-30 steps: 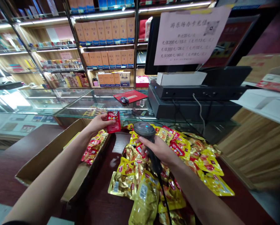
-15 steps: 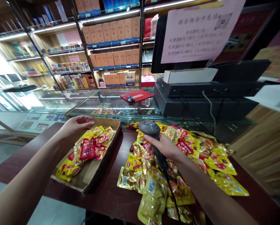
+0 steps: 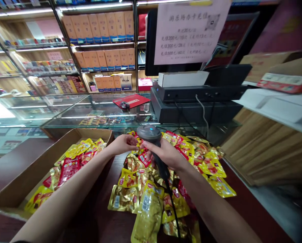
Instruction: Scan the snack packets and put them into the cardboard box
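Observation:
My right hand is wrapped around the handle of a dark grey barcode scanner, held upright above a pile of snack packets. The packets are yellow, gold and red, and the scanner's cable runs down over them. Just left of the scanner head, my left hand reaches over the pile's far edge. Its fingers are bent, with nothing plainly held, close to a red and yellow packet. Under my left forearm, a shallow cardboard box holds more packets, among them a red one.
A glass display counter borders the dark table. On it are a mouse, a red mat and a monitor with a paper sign above black equipment. Shelves of orange boxes stand behind; a wooden cabinet is at right.
My left hand has moved right, from above the cardboard box to the packet pile beside the scanner. My right hand still holds the scanner. The view has turned somewhat to the right.

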The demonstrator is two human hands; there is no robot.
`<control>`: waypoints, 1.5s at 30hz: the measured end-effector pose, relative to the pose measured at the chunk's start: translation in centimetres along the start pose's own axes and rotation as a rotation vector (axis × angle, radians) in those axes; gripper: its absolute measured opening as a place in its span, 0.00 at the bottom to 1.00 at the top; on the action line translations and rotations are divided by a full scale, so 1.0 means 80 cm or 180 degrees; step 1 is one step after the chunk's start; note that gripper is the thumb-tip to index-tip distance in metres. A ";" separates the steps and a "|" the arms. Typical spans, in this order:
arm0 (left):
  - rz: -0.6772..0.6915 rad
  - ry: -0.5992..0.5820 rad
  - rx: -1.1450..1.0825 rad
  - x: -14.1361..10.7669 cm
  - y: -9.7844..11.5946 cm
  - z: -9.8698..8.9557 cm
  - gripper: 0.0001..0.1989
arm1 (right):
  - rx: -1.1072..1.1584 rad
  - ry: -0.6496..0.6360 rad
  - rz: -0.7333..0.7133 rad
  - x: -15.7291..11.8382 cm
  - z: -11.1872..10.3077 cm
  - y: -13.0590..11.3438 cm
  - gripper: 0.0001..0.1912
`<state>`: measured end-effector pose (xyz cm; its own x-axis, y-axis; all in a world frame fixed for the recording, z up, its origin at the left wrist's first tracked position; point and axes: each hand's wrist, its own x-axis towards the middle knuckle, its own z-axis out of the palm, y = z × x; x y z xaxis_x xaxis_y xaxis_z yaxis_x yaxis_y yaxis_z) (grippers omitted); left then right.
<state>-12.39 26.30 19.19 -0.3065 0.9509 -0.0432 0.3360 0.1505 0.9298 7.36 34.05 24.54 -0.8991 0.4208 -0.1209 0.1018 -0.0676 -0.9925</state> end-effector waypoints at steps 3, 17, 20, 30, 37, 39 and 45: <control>0.0059 -0.0186 0.0478 0.015 -0.007 0.008 0.14 | 0.0095 0.0013 -0.0053 0.005 -0.010 0.004 0.13; 0.0426 -0.1262 0.2924 -0.009 -0.035 0.005 0.29 | -0.0070 0.0127 0.0107 0.014 -0.017 0.014 0.13; 0.0135 -0.1317 0.2545 -0.001 -0.045 -0.008 0.27 | -0.0124 0.0156 0.0151 0.016 -0.014 0.015 0.14; -0.0908 -0.0930 -0.2152 0.002 -0.024 -0.052 0.20 | -0.0015 0.0208 0.0254 0.021 -0.007 0.021 0.15; -0.1017 -0.0784 -0.3320 0.009 -0.017 -0.048 0.20 | -0.0117 0.0117 0.0198 0.016 -0.005 0.018 0.13; -0.0927 -0.0527 -0.2945 0.011 -0.021 -0.044 0.21 | -0.0126 0.0107 0.0180 0.016 -0.004 0.020 0.13; -0.0605 0.0297 -0.1044 0.019 -0.039 -0.022 0.26 | -0.0117 0.0054 0.0222 0.017 -0.004 0.025 0.13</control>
<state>-15.47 26.81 16.88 -0.4206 0.8834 -0.2067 -0.0325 0.2130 0.9765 6.49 34.75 22.42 -0.8818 0.4317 -0.1898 0.1799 -0.0641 -0.9816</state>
